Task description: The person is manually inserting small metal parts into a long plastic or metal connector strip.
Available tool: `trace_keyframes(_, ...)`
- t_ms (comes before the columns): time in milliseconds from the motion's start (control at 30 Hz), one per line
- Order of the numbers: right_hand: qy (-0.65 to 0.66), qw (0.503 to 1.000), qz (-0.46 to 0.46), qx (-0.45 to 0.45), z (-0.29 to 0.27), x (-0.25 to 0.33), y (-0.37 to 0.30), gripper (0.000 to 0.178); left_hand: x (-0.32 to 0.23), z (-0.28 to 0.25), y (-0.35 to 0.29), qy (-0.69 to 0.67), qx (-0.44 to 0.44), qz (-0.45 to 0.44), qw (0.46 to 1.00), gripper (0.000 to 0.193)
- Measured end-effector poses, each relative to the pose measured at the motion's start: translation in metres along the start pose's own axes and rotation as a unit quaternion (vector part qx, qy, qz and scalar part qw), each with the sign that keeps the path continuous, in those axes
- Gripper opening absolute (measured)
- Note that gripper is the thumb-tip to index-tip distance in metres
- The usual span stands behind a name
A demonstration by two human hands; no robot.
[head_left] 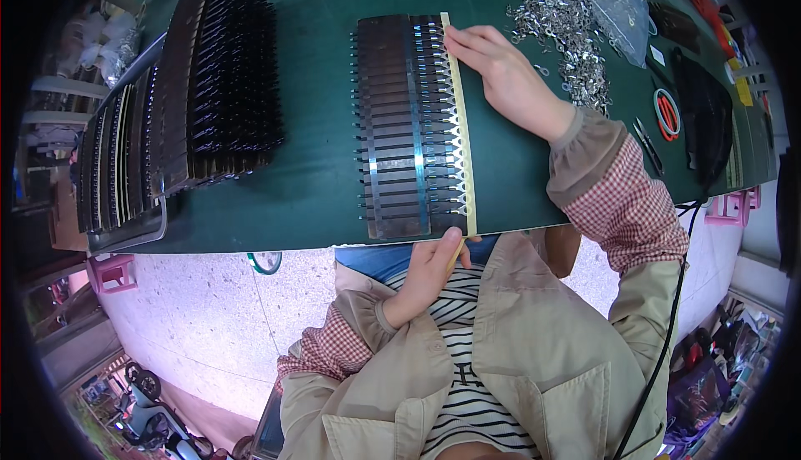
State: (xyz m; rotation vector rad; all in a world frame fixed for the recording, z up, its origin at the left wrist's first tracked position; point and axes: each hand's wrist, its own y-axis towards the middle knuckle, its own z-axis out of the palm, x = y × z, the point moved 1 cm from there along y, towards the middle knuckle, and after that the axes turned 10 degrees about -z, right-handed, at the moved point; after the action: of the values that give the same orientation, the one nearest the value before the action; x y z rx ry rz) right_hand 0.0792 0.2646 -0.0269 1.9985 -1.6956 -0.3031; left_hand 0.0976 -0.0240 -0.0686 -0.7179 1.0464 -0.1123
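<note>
A dark flat board [388, 126] lies before me on the green table, crossed by many narrow dark strips. Along its right side runs a row of silver metal clips [455, 135], bordered by a long pale yellow strip [469, 185]. My left hand [420, 281] is closed at the near end of this strip, by the table edge, thumb on top and the other fingers partly hidden. At the far end, my right hand [513, 76] has its fingers together on the yellow strip, its thumb hidden from view.
Stacked boards with dark bristling rows [229, 76] stand in a metal rack [163, 222] at left. Loose silver metal pieces [559, 30] lie at the far right, beside a clear plastic bag [613, 5]. Orange-handled scissors [667, 115], tweezers [648, 145] and a black cable [680, 281] are at right.
</note>
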Motion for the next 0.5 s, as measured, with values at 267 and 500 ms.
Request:
trace_keyframes(267, 0.044, 0.998, -0.013, 0.043, -0.033, 0.078, -0.033, 0.054, -0.001, -0.004, 0.001, 0.020, 0.003, 0.009, 1.000, 0.055)
trace_keyframes(500, 0.078, 0.988, -0.024, 0.128, -0.063, 0.158, -0.078, 0.053, -0.004, -0.002, -0.001, 0.003, -0.002, -0.002, 1.000, 0.050)
